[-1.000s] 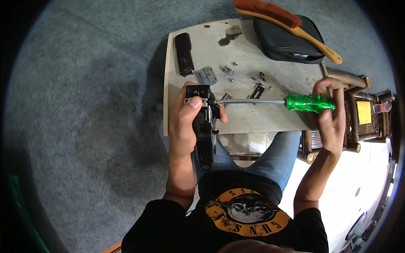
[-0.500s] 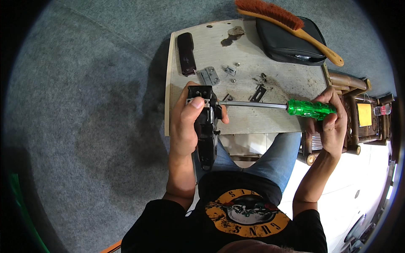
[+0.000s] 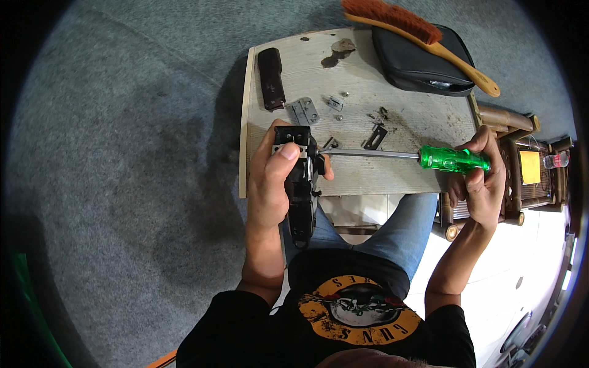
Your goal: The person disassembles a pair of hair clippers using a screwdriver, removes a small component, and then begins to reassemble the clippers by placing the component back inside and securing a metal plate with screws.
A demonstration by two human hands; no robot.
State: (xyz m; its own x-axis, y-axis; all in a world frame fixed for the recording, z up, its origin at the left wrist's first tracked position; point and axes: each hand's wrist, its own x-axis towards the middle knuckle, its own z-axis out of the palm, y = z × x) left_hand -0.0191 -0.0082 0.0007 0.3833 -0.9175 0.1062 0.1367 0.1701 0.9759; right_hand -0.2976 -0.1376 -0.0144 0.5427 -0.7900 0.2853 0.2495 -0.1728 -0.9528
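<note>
- Blk clipper (image 3: 300, 205) is held over the table's (image 3: 392, 175) near edge, toward its L end; its body is gripped firmly by the L hand (image 3: 268, 178).
- Green-handled screwdriver (image 3: 442, 159) is gripped by the handle in the R hand (image 3: 485, 187), nr table's near R corner; its tip is set at the clipper's R side.
- Blk zip case (image 3: 420, 69) is placed at table's far R corner; sth pale is seen at its near-side gap, contents can't be ID'd.
- Brush (image 3: 453, 56) is laid across the case, handle end past table's R edge.
- Dark cover (image 3: 271, 78) is laid at table's far L; metal plate (image 3: 304, 111) is left nr table's mid-L.
- Slotted blk part (image 3: 375, 137) is left nr table's middle.
- Clear bottle (image 3: 556, 161) w/ red band is seen beyond table's R side; contents can't be told.
</note>
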